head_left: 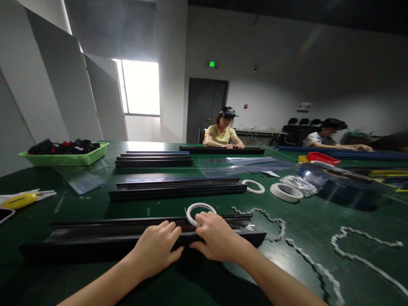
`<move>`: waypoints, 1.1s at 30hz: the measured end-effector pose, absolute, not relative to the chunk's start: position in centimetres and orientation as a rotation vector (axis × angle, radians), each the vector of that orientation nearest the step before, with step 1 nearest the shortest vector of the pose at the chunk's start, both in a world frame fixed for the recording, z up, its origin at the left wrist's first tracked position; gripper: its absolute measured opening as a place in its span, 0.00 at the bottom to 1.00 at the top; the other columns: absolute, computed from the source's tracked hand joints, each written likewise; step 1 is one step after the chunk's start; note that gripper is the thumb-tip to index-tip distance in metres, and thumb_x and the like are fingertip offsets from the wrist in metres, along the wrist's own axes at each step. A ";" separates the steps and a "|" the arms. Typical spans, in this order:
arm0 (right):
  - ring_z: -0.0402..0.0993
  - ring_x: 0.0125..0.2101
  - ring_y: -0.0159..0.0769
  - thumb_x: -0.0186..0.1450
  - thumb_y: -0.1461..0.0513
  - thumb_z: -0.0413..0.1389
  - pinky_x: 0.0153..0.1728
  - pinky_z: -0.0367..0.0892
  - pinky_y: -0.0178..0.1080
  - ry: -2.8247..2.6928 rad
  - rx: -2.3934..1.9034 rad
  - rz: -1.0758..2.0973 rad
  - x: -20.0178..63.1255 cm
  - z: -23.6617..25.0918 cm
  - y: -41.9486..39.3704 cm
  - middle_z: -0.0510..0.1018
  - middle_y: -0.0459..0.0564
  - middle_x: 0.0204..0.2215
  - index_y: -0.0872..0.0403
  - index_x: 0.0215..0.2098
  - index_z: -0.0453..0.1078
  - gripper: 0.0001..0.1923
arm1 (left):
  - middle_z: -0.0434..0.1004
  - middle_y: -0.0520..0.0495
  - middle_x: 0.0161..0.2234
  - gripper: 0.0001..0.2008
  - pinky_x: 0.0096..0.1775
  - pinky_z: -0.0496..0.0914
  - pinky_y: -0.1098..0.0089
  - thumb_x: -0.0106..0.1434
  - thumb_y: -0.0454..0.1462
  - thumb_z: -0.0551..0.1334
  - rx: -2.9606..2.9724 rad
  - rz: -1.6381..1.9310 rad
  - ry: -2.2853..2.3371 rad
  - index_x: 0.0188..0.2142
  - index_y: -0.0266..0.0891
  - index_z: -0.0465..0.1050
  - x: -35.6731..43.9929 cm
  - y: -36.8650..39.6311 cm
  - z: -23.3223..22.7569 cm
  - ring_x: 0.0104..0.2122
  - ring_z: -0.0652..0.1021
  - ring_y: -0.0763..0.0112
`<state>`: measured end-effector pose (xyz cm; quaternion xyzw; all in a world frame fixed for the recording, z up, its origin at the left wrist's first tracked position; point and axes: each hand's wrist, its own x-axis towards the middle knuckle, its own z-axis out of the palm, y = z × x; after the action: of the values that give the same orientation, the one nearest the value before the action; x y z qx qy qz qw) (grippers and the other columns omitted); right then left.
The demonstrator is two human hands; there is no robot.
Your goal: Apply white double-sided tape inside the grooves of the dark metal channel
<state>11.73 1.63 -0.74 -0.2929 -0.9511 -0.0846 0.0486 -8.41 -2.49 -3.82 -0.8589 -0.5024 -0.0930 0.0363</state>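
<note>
Rail (pixel 105 243) lies crosswise on the bench (pixel 306 225) before me, channel facing up, and I have both grips at its front wall. My left grip (pixel 157 248) pinches that wall, fingers bent over the top and thumb at the near side. My right grip (pixel 216 238) is closed on a roll (pixel 189 214), which tilts above the rail's channel, right of the rail's middle. Whether those right fingers also squeeze the wall I cannot tell, since the knuckles hide the contact.

What worries me most is the roll: a loosened finger could drop it into the rail's channel or let it run off behind the rail. Any tape drawn from it at a slant could wrinkle or wander off the wall, with uneven pull between my grips as the cause. Because both grips bear on the near side, too much downward force might tip the rail towards me.

Crinkled strips (pixel 325 270) lie beyond the rail's right end; a sweep of my right arm (pixel 264 265) could snag the nearest and drag it under the rail. Shoved hard, the rail could knock the second rail (pixel 178 191), parallel behind it.
</note>
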 end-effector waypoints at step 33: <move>0.66 0.36 0.41 0.60 0.49 0.54 0.36 0.60 0.41 -2.766 -1.307 -0.363 14.5 0.0 3.8 0.73 0.56 0.36 0.57 0.30 0.75 0.19 | 0.73 0.47 0.36 0.09 0.36 0.67 0.66 0.64 0.40 0.51 -2.449 -0.355 -1.636 0.39 0.41 0.66 -9.2 -1.3 -4.0 0.38 0.72 0.64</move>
<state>14.46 3.75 -0.05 -0.4240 -0.8975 -0.1178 0.0303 -9.16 -1.34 -4.02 -0.8224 -0.5495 -0.1191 0.0874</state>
